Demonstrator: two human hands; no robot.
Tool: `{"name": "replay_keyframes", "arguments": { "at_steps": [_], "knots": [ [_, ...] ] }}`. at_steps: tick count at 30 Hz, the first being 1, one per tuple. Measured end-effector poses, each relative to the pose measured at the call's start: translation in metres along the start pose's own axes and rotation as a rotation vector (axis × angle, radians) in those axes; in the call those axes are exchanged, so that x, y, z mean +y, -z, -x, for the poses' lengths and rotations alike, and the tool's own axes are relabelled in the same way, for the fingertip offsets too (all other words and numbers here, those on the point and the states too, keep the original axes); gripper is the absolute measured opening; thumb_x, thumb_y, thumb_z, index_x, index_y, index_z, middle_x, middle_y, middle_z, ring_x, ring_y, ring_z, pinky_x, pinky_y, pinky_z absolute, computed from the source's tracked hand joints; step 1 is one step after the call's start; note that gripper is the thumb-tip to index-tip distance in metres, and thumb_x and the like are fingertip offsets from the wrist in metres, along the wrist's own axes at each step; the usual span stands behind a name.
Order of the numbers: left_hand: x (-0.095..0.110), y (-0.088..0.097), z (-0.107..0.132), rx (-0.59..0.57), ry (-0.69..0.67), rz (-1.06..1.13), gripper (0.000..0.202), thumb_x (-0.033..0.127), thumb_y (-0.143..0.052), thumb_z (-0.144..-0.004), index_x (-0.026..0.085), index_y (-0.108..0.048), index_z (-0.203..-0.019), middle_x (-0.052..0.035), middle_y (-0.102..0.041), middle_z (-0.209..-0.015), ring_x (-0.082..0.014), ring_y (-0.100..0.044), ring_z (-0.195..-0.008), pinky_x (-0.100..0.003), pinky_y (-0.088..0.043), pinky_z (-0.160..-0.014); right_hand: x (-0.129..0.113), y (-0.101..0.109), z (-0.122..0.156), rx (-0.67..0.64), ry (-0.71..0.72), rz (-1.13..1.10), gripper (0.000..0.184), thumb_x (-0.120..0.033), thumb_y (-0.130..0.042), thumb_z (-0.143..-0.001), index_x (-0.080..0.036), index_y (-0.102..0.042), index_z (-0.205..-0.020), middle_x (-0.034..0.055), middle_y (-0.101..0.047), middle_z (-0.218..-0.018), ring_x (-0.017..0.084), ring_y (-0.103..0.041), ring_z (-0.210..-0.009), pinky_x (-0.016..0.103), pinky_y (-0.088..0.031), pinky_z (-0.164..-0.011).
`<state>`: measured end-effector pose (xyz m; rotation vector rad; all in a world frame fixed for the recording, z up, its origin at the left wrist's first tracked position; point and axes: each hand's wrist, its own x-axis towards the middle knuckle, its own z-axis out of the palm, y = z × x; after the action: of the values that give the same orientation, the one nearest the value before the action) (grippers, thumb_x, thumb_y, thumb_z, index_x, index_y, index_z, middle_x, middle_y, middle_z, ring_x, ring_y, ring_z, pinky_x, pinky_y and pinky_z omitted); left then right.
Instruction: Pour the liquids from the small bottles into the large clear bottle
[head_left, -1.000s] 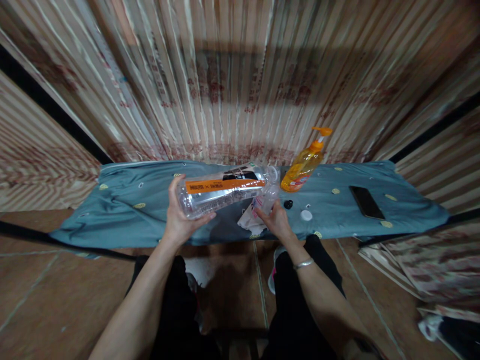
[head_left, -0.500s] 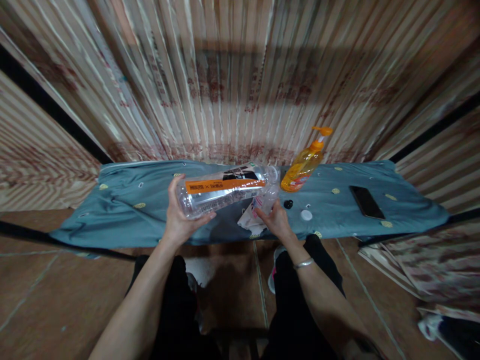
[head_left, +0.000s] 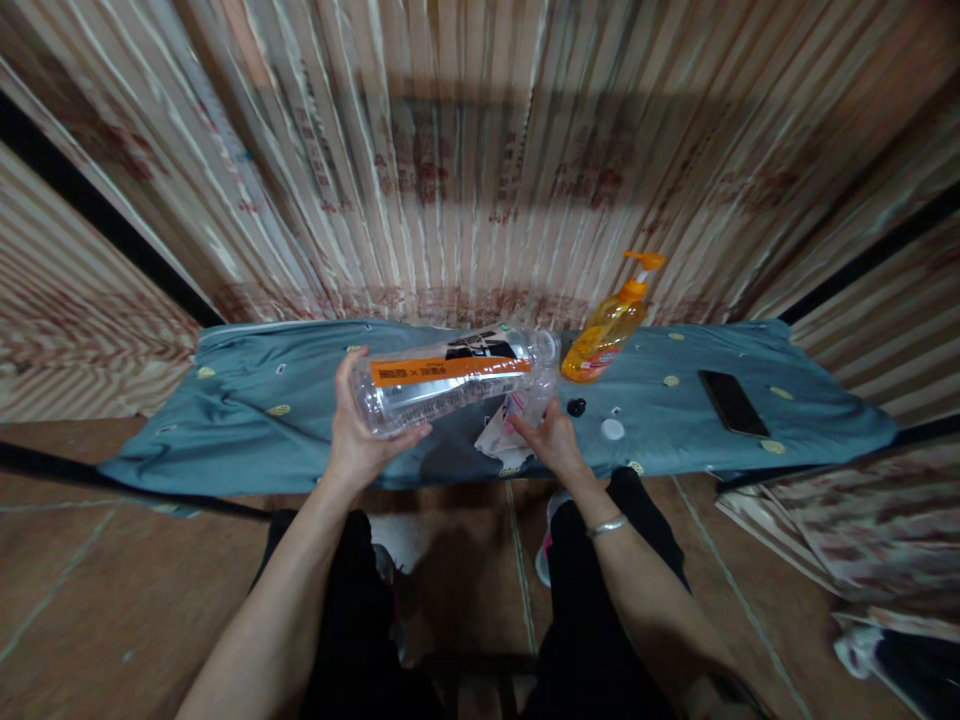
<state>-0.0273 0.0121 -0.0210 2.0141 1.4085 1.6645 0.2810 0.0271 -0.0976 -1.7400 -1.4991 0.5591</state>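
Observation:
My left hand (head_left: 364,425) is wrapped round the base of a large clear plastic bottle (head_left: 450,375) with an orange and silver label. The bottle lies tilted nearly level, its uncapped neck pointing right. My right hand (head_left: 553,438) grips a smaller clear plastic bottle (head_left: 534,398) close under that neck; whether the two mouths touch I cannot tell. A whitish crumpled piece (head_left: 499,440) with pink marks shows below the small bottle, partly hidden. To the right of my right hand lie a black cap (head_left: 576,407) and a white cap (head_left: 612,429).
A pump bottle (head_left: 604,335) of yellow liquid with an orange pump stands behind the caps. A dark phone (head_left: 733,404) rests at the right of the blue-green cloth-covered table (head_left: 247,430). Striped curtains (head_left: 480,180) hang behind, with black poles (head_left: 105,210) at the sides.

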Motion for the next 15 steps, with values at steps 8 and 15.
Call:
{"name": "replay_keyframes", "arguments": {
  "at_steps": [8, 15],
  "knots": [
    [0.0014, 0.0008, -0.0015, 0.003, -0.035, 0.003, 0.113, 0.068, -0.096, -0.061, 0.029, -0.044, -0.153, -0.0109, -0.054, -0.147, -0.0343, -0.065, -0.125, -0.054, -0.054, -0.112, -0.0028, 0.0006, 0.0000, 0.000, -0.011, 0.027, 0.069, -0.042, -0.083, -0.080, -0.011, -0.058, -0.137, 0.0175, -0.081, -0.105, 0.042, -0.080, -0.099, 0.055, -0.064, -0.089],
    [-0.0002, 0.0003, -0.0017, 0.002, -0.060, -0.021, 0.117, 0.070, -0.096, -0.059, 0.029, -0.043, -0.154, -0.0114, -0.055, -0.145, -0.0323, -0.066, -0.121, -0.051, -0.057, -0.108, 0.0014, -0.0023, -0.0008, 0.007, 0.006, 0.030, 0.068, -0.047, -0.083, -0.080, -0.013, -0.059, -0.133, 0.0165, -0.082, -0.107, 0.038, -0.080, -0.099, 0.051, -0.064, -0.087]
  ]
}}
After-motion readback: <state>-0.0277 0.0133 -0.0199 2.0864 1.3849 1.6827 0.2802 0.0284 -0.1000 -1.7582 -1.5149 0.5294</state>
